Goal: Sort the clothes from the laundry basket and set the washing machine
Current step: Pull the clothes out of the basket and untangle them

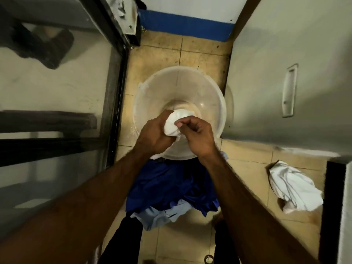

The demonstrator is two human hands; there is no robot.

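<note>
Over the round translucent plastic basin (147,86), both hands are on a small balled white cloth (174,123). The left hand (152,134) has it wrapped tight, and the right hand (198,138) pinches a loose edge between closed fingers (185,122). The cloth looks soft, light and limp, so nothing should break. It will flop open once released, so the best hold is on that free edge to shake it out. A royal-blue crumpled garment pile (171,183) lies on the floor at the basin's near side, and a white crumpled garment (293,185) lies well right of the basin.
</note>
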